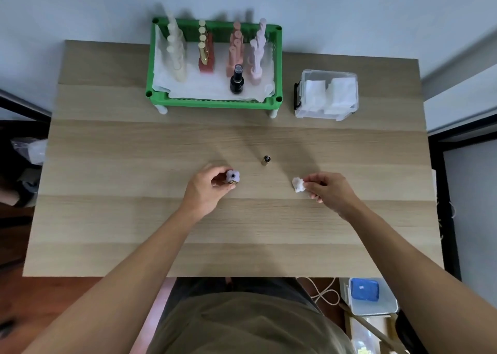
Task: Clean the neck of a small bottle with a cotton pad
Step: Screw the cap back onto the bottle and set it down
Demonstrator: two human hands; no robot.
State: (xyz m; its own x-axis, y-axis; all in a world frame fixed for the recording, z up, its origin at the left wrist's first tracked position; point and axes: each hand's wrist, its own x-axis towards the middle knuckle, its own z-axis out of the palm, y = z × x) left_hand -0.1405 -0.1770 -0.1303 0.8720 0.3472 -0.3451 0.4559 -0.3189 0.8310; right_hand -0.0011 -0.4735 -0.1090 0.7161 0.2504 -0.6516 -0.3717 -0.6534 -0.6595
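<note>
My left hand (208, 189) grips a small lilac bottle (232, 176) that stands on the wooden table (134, 232), its open dark mouth facing up. Pinched between the fingertips of my right hand (329, 188) is a crumpled white cotton pad (298, 184), held just above or on the tabletop to the right of the bottle. Between the two hands and a little farther back, a small gold and dark cap (266, 160) stands alone on the table.
A green rack (215, 102) at the back holds rows of cream, red, pink and lilac bottles plus one black bottle (237, 80). A clear plastic box (326, 94) with white pads stands to its right. A wall lies beyond.
</note>
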